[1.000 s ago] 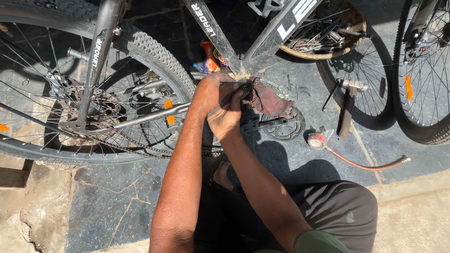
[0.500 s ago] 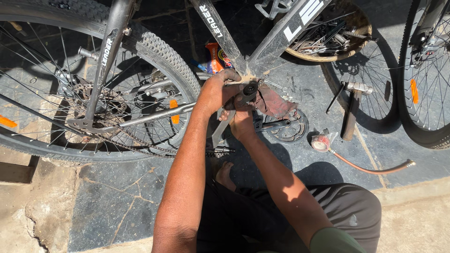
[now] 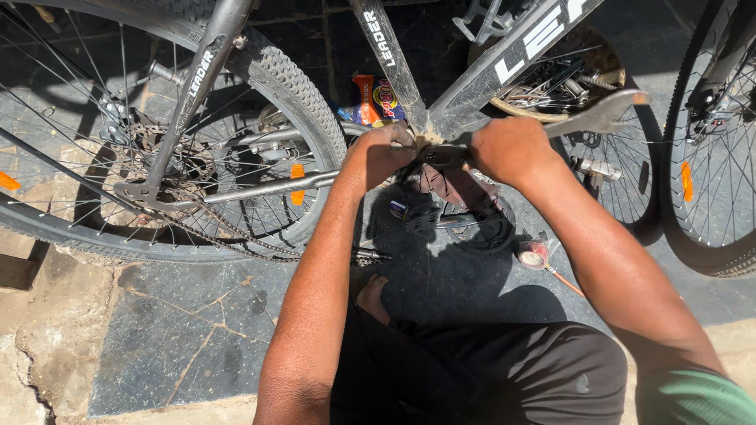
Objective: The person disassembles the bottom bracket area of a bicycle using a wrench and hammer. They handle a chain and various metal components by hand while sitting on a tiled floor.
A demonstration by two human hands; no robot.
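A grey bicycle frame (image 3: 480, 79) stands upside-down before me, its tubes meeting at the bottom bracket (image 3: 441, 153). My left hand (image 3: 382, 153) is closed around the left side of that bracket. My right hand (image 3: 508, 149) grips a flat metal wrench (image 3: 598, 114) whose free jaw end sticks out to the right; its other end sits at the bracket. The rear wheel (image 3: 299, 86) with knobby tyre, chain (image 3: 236, 236) and sprockets is on the left.
A crank arm with chainring (image 3: 472, 224) lies on the dark stone floor under the bracket. A small tin with an orange-handled tool (image 3: 543, 260) lies to its right. Another wheel (image 3: 709, 165) stands far right, a basket of parts (image 3: 567, 75) behind. My foot (image 3: 374, 299) rests below.
My right hand has swung from beneath the bracket out to the right, bringing the wrench handle up and rightwards. The view has moved closer. My left hand stays on the bracket.
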